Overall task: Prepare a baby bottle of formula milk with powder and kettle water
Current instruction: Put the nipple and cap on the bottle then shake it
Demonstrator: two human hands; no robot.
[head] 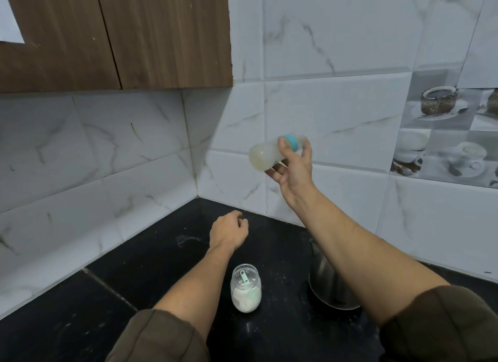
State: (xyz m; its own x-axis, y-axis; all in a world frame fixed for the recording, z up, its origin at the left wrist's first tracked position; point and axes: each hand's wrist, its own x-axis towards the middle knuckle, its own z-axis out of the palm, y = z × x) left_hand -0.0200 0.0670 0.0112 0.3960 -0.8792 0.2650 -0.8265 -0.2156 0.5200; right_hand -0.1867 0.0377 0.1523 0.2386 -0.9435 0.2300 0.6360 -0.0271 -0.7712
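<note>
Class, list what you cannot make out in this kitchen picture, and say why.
Head view:
bottle: blurred by motion; teat end partly hidden by the right hand.
metal pot: partly behind the right forearm; contents unseen.
left hand: fingers curl away; anything held is hidden.
scoop in jar: bowl buried in powder.

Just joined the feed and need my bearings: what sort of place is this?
Most likely a home kitchen corner: a black stone counter, marble-look wall tiles behind it, and a wooden wall cabinet mounted above.
</note>
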